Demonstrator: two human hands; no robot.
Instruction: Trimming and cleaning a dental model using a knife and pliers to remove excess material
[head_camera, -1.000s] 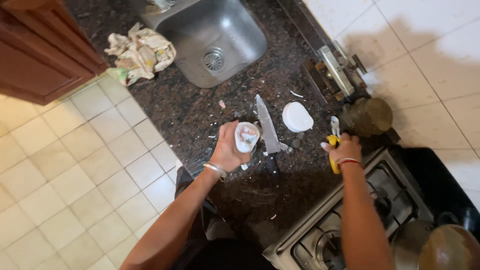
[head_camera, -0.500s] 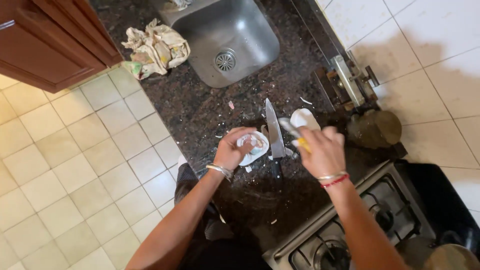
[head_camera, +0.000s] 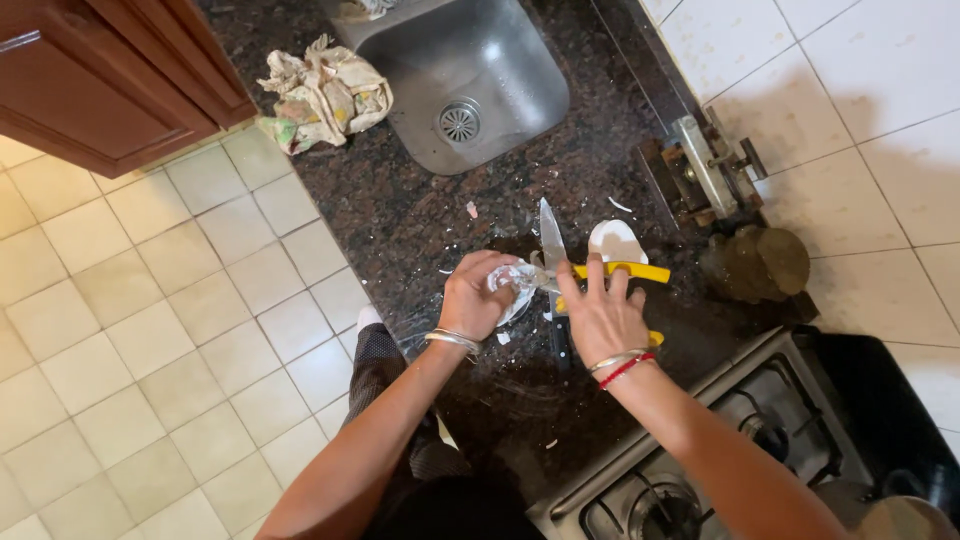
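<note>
Left hand grasps a pale lump; right hand, fingers spread, grips a yellow peeler against it, a knife lying between them.

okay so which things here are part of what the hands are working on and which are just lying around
In use:
left hand gripping a pale round piece
right hand on the yellow-handled tool

Lying about:
knife
white half piece
crumpled cloth
sink
stove
</note>
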